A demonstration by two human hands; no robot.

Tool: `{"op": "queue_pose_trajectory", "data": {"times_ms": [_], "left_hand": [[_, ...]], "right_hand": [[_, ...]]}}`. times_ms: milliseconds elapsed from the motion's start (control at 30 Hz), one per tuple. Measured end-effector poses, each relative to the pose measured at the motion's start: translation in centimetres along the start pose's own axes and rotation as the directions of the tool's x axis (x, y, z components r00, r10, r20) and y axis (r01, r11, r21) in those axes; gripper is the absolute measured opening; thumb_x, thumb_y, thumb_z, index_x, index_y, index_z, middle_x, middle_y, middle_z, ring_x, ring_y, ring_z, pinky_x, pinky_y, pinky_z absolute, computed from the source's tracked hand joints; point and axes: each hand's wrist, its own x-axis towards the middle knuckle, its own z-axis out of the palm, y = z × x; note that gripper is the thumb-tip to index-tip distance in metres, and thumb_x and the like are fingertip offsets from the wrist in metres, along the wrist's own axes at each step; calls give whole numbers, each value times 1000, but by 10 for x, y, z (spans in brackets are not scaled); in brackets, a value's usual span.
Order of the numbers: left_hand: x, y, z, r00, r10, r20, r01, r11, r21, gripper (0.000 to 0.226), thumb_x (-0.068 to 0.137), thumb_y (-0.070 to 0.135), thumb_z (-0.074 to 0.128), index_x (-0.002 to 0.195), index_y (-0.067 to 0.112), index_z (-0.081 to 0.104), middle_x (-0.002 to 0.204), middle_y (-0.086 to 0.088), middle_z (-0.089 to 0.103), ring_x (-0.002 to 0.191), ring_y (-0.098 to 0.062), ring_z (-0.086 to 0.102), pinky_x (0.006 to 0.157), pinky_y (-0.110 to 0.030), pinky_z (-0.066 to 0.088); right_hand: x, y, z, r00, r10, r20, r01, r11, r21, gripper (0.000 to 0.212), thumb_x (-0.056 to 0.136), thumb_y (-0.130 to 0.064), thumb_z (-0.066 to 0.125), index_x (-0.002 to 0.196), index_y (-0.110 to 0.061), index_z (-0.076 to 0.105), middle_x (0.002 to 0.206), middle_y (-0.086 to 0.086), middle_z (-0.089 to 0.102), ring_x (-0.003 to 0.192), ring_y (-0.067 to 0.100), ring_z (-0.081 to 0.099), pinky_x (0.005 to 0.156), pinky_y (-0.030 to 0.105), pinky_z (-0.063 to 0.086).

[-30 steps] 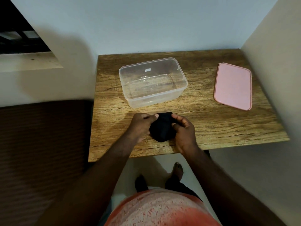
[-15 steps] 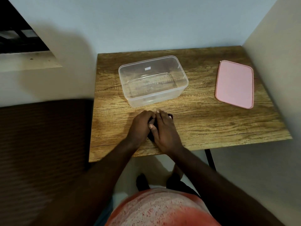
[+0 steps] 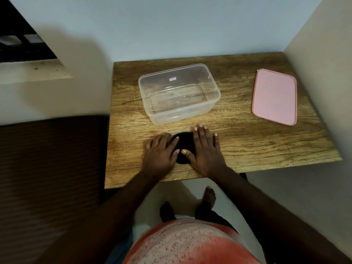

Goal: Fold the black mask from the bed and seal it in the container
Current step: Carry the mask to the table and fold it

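The black mask (image 3: 184,143) lies folded and flat on the wooden table (image 3: 247,138), near its front edge. My left hand (image 3: 161,152) rests flat on the mask's left side, fingers spread. My right hand (image 3: 204,149) presses flat on its right side, so only the middle strip of the mask shows. Just behind my hands stands the clear plastic container (image 3: 179,92), with nothing inside. Its pink lid (image 3: 275,96) lies flat at the table's right side.
A dark brown bed (image 3: 49,178) runs along the table's left edge. Walls close in the table at the back and on the right. My bare feet (image 3: 208,195) stand on the floor under the table's front edge.
Both hands held the bunched mask by its sides, then came together over it. Now they lie flat and spread apart, pressing the mask down onto the table.
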Motion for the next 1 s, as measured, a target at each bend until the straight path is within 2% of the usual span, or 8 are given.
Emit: {"op": "queue_pose_trajectory", "data": {"times_ms": [133, 233, 333, 600, 700, 800, 900, 1000], "left_hand": [[-6, 0, 3, 997, 46, 66, -47, 999, 12, 64, 95, 50, 15, 150, 18, 26, 155, -7, 29, 143, -25, 21, 114, -47, 13], [-4, -1, 4, 991, 67, 116, -70, 997, 20, 69, 93, 51, 9, 152, 15, 18, 160, -6, 18, 147, -24, 10, 116, -48, 7], [-6, -3, 6, 989, 82, 124, -86, 996, 25, 73, 91, 51, 8, 153, 13, 12, 162, -7, 11, 149, -22, 4, 117, -46, 1], [-11, -10, -1, 972, 172, 160, -172, 985, -18, 94, 84, 71, 32, 153, 16, 1, 162, -9, -10, 148, -22, -13, 118, -46, -7], [-11, -7, 0, 970, 242, 15, -242, 970, 12, 76, 90, 60, 34, 150, 12, 26, 161, -13, 9, 148, -29, 9, 117, -49, 13], [-10, -8, 10, 832, 539, -128, -520, 840, 158, 45, 93, 34, 43, 125, 7, 61, 137, -13, 56, 130, -29, 49, 106, -48, 38], [-4, -14, 14, 744, 647, -169, -602, 758, 251, 35, 91, 24, 48, 113, 7, 69, 121, -11, 68, 116, -27, 62, 100, -44, 45], [4, -16, 10, 751, 633, -187, -596, 772, 219, 31, 89, 22, 49, 108, 9, 71, 112, -9, 71, 109, -23, 66, 100, -40, 46]], "right_hand": [[-6, 7, -9, 998, 62, -10, -63, 997, -35, 88, 93, -68, 9, 155, -6, -1, 163, 16, -4, 151, 29, -10, 119, 49, -10], [-9, -15, -8, 994, -92, -52, 90, 995, -38, 77, 99, -57, 18, 155, -5, 8, 163, 13, -2, 151, 27, -5, 120, 46, -9], [-17, -24, 1, 986, -168, 16, 168, 986, 5, 76, 98, -60, 12, 156, -10, 10, 164, 9, 4, 151, 18, -4, 121, 41, -7], [-26, 12, -8, 978, -173, 117, 170, 985, 32, 95, 90, -75, 20, 156, -11, -3, 164, 6, -11, 149, 18, -15, 121, 38, -9], [-28, 9, -10, 979, -169, 118, 163, 985, 56, 102, 87, -78, 30, 156, -11, -5, 163, 5, -14, 149, 18, -18, 119, 37, -12], [-30, 7, -11, 979, -159, 131, 153, 987, 55, 108, 83, -81, 34, 156, -10, -6, 163, 6, -15, 149, 19, -19, 120, 40, -12], [-31, 4, -9, 981, -154, 117, 147, 987, 63, 111, 81, -82, 35, 156, -11, -6, 162, 5, -16, 149, 19, -20, 121, 43, -10], [-32, 2, -9, 988, -138, 76, 125, 980, 158, 104, 84, -74, 47, 157, -12, 5, 163, 3, -8, 148, 15, -17, 119, 39, -13]]}}
